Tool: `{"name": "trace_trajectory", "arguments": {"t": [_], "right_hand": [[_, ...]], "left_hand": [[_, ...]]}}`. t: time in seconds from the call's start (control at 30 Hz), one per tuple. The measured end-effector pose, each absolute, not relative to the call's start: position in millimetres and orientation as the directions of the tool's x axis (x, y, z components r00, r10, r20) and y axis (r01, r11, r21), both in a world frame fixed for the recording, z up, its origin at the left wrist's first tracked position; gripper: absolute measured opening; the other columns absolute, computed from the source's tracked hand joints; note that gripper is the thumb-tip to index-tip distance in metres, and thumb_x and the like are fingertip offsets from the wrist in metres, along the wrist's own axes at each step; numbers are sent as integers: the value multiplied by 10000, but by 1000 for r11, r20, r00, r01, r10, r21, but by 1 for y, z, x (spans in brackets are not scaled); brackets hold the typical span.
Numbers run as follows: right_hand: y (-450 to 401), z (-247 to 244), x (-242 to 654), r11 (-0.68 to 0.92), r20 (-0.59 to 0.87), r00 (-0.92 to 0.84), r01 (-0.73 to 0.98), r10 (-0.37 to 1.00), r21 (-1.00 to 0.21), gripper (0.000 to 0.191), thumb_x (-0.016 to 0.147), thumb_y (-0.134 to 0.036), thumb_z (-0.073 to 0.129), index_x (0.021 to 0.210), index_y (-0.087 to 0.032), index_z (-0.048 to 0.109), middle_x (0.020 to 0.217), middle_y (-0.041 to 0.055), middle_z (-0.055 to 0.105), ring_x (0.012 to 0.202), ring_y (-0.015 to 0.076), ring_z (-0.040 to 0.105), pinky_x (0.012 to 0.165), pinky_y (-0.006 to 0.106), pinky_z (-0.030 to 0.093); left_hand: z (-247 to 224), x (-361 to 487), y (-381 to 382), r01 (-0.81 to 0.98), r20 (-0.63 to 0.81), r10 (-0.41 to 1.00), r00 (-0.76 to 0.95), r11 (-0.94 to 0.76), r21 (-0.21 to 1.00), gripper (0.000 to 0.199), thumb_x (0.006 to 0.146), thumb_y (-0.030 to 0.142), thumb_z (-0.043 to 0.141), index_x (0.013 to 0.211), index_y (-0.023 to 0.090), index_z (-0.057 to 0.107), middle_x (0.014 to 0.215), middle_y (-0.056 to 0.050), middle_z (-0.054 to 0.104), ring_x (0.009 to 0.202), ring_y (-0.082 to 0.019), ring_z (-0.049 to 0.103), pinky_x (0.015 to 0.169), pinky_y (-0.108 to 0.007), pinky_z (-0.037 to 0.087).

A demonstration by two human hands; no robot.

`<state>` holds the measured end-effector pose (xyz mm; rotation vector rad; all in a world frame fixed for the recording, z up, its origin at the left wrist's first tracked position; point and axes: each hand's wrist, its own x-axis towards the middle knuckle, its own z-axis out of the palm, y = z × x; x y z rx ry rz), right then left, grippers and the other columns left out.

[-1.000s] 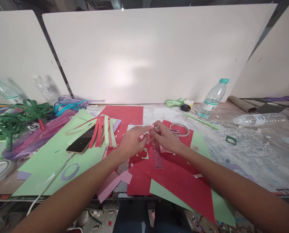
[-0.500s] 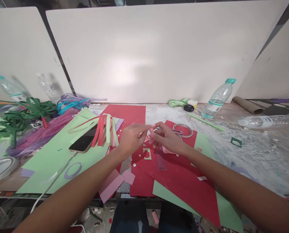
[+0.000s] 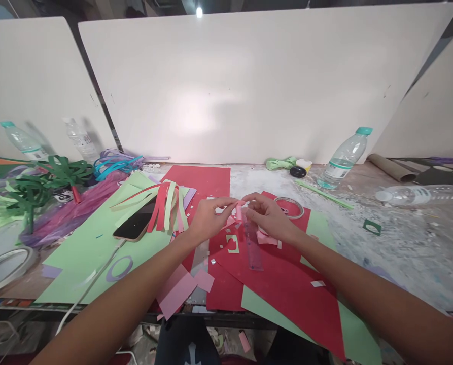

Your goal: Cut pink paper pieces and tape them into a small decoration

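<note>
Between my two hands, above the red paper (image 3: 279,289), is a small rolled piece of pink paper (image 3: 239,212). My left hand (image 3: 212,217) pinches it from the left with thumb and forefinger. From the other side, the fingers of my right hand (image 3: 265,215) are closed on its upper right end. Below my right hand lies a clear purple ruler (image 3: 253,253). A pale green paper scrap with a hole (image 3: 232,244) rests left of the ruler. Behind my right hand is a roll of tape (image 3: 291,208), partly covered.
At left, a phone (image 3: 133,225) with a white cable lies on green paper (image 3: 74,274), beside red and green paper strips (image 3: 169,205). A tilted water bottle (image 3: 342,161) leans at the back right; another bottle (image 3: 420,194) lies sideways. A white board (image 3: 256,91) stands behind.
The pink piece now hangs upright between my hands, with more of it showing. My right hand has shifted slightly right, away from the left fingertips. The camera view has tilted a little.
</note>
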<state>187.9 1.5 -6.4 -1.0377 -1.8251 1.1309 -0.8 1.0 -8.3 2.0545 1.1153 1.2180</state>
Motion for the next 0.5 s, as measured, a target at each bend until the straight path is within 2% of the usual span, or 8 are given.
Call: {"name": "trace_trajectory", "arguments": {"t": [0.17, 0.33, 0.5], "right_hand": [[1, -7, 188, 304, 188, -370, 287, 910, -908, 239, 852, -438, 537, 890, -203, 565, 550, -52, 446, 456, 92, 414, 425, 229, 308], [2, -7, 190, 312, 206, -350, 284, 914, -906, 248, 858, -439, 535, 881, -197, 583, 568, -42, 460, 474, 92, 426, 439, 227, 323], [3, -6, 193, 334, 221, -350, 307, 910, -891, 250, 860, -434, 537, 860, -190, 593, 576, -31, 492, 484, 94, 435, 438, 227, 320]], "left_hand": [[-9, 3, -2, 397, 444, 854, 270, -519, 757, 228, 844, 302, 556, 1010, 235, 698, 1011, -12, 718, 960, -178, 659, 763, -275, 560], [-7, 3, -4, 421, 384, 884, 265, -464, 779, 273, 835, 326, 562, 1062, 228, 678, 1046, -18, 705, 978, -178, 648, 813, -284, 545], [-5, 4, -4, 421, 337, 890, 307, -445, 791, 237, 849, 319, 530, 987, 233, 703, 998, -6, 716, 951, -178, 648, 802, -277, 534]]}}
